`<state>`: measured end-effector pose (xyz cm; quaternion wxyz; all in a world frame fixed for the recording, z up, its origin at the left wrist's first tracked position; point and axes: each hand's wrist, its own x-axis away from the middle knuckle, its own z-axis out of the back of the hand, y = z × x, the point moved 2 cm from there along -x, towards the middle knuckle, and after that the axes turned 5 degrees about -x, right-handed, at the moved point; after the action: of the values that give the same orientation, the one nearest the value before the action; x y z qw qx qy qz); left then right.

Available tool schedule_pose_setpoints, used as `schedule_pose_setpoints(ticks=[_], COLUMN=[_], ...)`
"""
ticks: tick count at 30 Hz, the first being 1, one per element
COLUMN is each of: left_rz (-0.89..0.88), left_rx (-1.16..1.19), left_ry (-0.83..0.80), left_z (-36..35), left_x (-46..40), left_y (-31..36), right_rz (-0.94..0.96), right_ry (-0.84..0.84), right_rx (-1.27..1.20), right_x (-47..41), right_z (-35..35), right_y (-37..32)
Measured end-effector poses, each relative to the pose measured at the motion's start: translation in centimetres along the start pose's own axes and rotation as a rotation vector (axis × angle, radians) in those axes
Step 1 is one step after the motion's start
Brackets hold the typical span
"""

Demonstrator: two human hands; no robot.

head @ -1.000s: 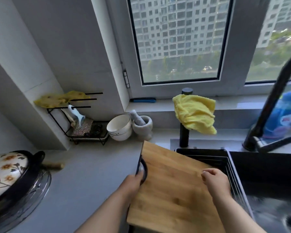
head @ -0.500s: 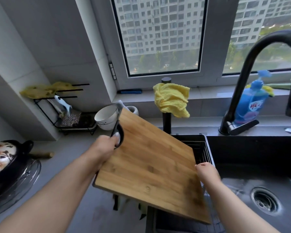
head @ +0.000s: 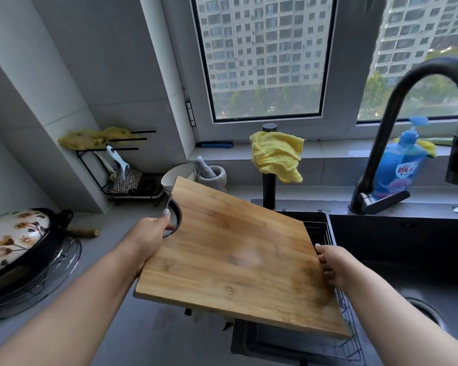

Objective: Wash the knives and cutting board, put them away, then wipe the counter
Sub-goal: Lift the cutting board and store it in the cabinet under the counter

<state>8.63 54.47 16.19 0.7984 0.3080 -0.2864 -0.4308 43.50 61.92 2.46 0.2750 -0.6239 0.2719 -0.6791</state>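
A bamboo cutting board [head: 238, 257] hangs in the air, tilted, over the seam between the counter and the sink basket. My left hand [head: 150, 236] grips it at its black handle hole on the left edge. My right hand [head: 333, 265] holds the right edge, fingers curled round it. Under the board's front edge, dark and pale shapes [head: 209, 317] lie on the counter, mostly hidden; I cannot tell whether they are knives. A yellow cloth [head: 275, 154] hangs on a black post behind the board.
A black sink [head: 407, 249] with a wire basket [head: 323, 233] lies to the right, under a black faucet [head: 397, 122]. A blue soap bottle [head: 399, 165] stands behind it. A flowered pot [head: 13, 241], a rack [head: 122, 170], a white bowl [head: 175, 175] and a mortar [head: 212, 174] line the left.
The board has been lifted off the counter and swung a little towards the sink. My right hand has shifted from its top face to its right edge.
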Motion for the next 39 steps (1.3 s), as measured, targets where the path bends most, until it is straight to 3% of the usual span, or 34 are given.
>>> schedule_pose_setpoints(ticks=[3, 7, 17, 25, 29, 39], left_rz=[0.020, 0.174, 0.430, 0.448, 0.430, 0.327], left_rx=[0.026, 0.211, 0.298, 0.537, 0.591, 0.521], left_ry=[-0.030, -0.132, -0.219, -0.003, 0.104, 0.018], left_z=[-0.8, -1.6, -3.9, -4.2, -3.7, -3.5], left_x=[0.6, 1.6, 3.5, 3.7, 3.3, 3.0], left_y=[-0.8, -1.7, -2.4, -2.2, -0.8, 1.1], right_rz=[0.024, 0.030, 0.047, 0.061, 0.092, 0.092], right_ry=[0.018, 0.046, 0.173, 0.232, 0.155, 0.106], right_rx=[-0.148, -0.270, -0.561, -0.782, -0.815, -0.722], right_x=[0.5, 1.4, 2.0, 2.8, 4.3, 3.3], right_z=[0.9, 2.4, 5.0, 5.7, 5.3, 5.1], right_y=[-0.5, -0.9, -1.3, -1.5, -3.2, -4.5])
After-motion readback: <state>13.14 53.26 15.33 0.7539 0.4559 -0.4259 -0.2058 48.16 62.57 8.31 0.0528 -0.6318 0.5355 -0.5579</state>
